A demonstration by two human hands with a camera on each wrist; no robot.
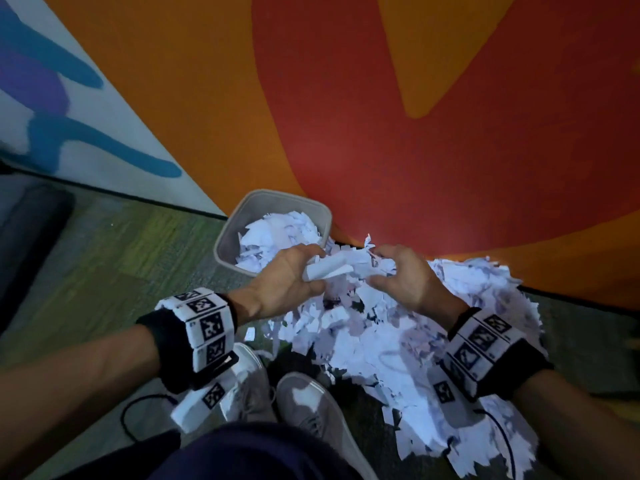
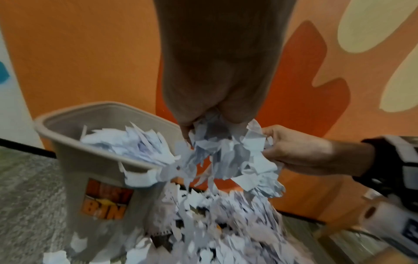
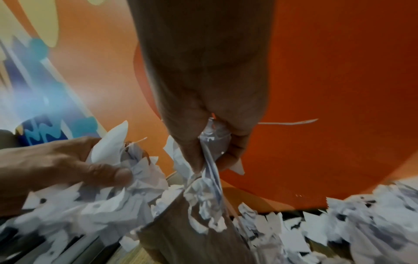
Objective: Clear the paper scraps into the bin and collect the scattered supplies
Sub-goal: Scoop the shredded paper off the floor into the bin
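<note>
Beside bin: white torn paper scraps bunched, crumpled in left hand, right hand grip.

Bin mouth open – wall behind

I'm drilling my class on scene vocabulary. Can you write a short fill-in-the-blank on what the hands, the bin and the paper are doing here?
1. Both the left hand and the right hand grip a bunch of paper ____.
2. The grey bin stands on the floor against the orange and red ____.
3. The bin already holds white ____.
4. A big pile of scraps lies on the ____ beside the bin.

Missing words: scraps; wall; paper; floor
</note>
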